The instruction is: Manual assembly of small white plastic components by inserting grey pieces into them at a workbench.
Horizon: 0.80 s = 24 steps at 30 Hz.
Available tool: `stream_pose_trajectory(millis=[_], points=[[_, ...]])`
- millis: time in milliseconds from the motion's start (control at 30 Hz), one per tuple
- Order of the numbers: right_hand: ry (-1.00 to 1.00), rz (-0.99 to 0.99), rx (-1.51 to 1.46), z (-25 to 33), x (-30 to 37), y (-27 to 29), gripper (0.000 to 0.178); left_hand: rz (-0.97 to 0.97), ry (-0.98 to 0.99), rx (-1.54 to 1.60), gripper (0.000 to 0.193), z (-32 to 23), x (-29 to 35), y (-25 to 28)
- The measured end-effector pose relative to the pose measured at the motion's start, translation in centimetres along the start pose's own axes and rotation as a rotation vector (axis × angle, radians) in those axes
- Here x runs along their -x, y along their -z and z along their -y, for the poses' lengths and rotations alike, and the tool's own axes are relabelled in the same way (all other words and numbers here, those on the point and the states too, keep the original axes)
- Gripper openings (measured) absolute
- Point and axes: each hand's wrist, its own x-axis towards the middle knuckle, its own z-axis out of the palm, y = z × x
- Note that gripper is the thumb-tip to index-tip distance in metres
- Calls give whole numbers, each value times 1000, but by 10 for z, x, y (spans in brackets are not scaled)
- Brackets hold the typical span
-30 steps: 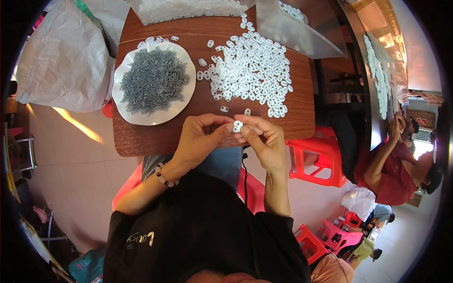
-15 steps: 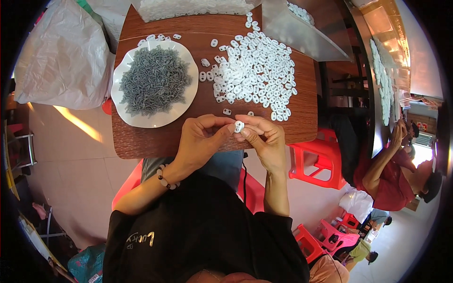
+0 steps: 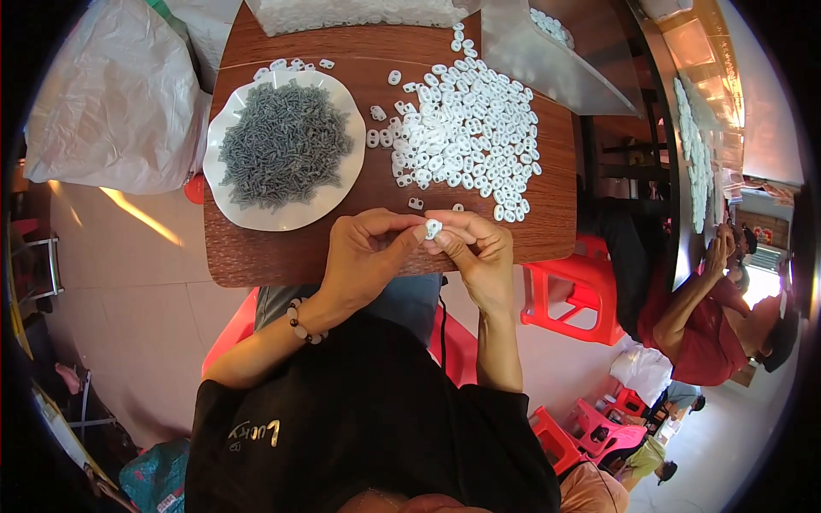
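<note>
A small white two-holed plastic piece is pinched between my hands, just above the table's near edge. My left hand grips its left side between thumb and forefinger; a beaded bracelet circles that wrist. On the other side, my right hand holds the piece with thumb and fingers. Beyond my hands spreads a heap of similar white oval pieces. Left of the heap, a scalloped white plate carries a mound of tiny grey rod-shaped parts. Whether a grey part is in my fingers I cannot tell.
The brown wooden table has a translucent bin at its far edge and another tilted container at far right. A large white bag stands left. Red stools and a person in dark red are at right.
The white piece has turned slightly in my fingertips, and its holes face differently. Both hands stay in nearly the same place. The view has shifted a little.
</note>
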Motion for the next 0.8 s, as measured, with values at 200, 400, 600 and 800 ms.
stream_pose_trajectory(millis=[200,400,600,800], points=[[-10,30,76,5,3,-2,24,25,97,66,14,2,1,3],[-7,45,132,10,8,0,24,29,103,160,17,2,6,1],[112,45,266,25,-1,13,24,38,68,131,17,0,16,6],[317,-132,273,85,-37,45,22,-23,96,68,18,-9,36,26]])
